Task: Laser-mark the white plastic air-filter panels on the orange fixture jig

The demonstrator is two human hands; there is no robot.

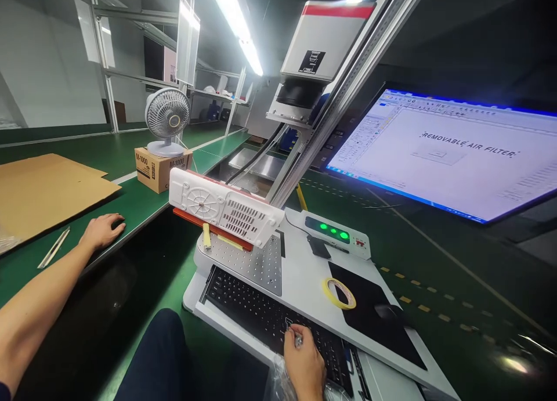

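Observation:
My left hand rests on the edge of the green bench, fingers slightly apart and nothing in them. My right hand is over the black keyboard, its fingers curled together around a bit of clear plastic. More crumpled clear plastic lies under that wrist. A white plastic panel with vent slots and a round grille stands tilted on an orange-red support above the perforated metal plate. Over the plate hangs the white and red machine head.
A fan stands on a cardboard box. Flat cardboard and tweezers lie at left. Yellow tape and a mouse are on a black mat at right, below a monitor.

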